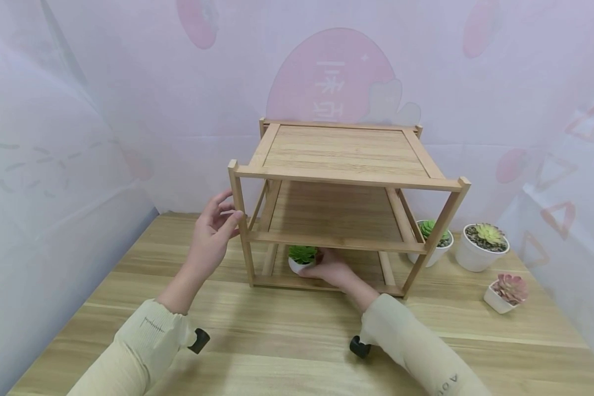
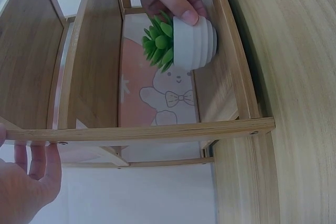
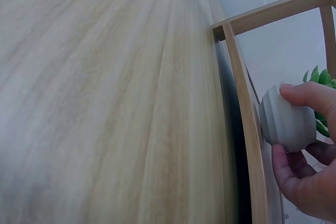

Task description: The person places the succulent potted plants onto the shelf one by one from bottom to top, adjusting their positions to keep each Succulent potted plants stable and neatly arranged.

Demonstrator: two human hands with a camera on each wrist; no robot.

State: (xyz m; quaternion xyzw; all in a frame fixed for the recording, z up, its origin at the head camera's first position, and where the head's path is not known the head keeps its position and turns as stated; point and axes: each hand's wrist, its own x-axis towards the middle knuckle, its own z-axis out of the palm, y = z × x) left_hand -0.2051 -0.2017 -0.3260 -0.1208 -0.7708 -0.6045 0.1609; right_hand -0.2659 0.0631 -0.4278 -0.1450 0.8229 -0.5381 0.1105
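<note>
A wooden shelf rack (image 1: 346,180) with three levels stands on the table. My left hand (image 1: 213,231) holds its front left post (image 1: 241,220), thumb on one side and fingers on the other. Inside the lowest level, my right hand (image 1: 330,268) grips a small green potted succulent (image 1: 302,258). In the left wrist view, the thumb lies on the ribbed white pot (image 2: 194,43), its green leaves pointing toward the middle board. The right wrist view has thumb and fingers around the pot (image 3: 287,119), whose base is close over the bottom board.
Right of the rack stand a green succulent in a white pot (image 1: 435,242), a yellow-green one in a round white pot (image 1: 481,247) and a pink one in a small white pot (image 1: 505,293). A printed cloth (image 1: 203,110) hangs behind the wooden table (image 1: 272,341).
</note>
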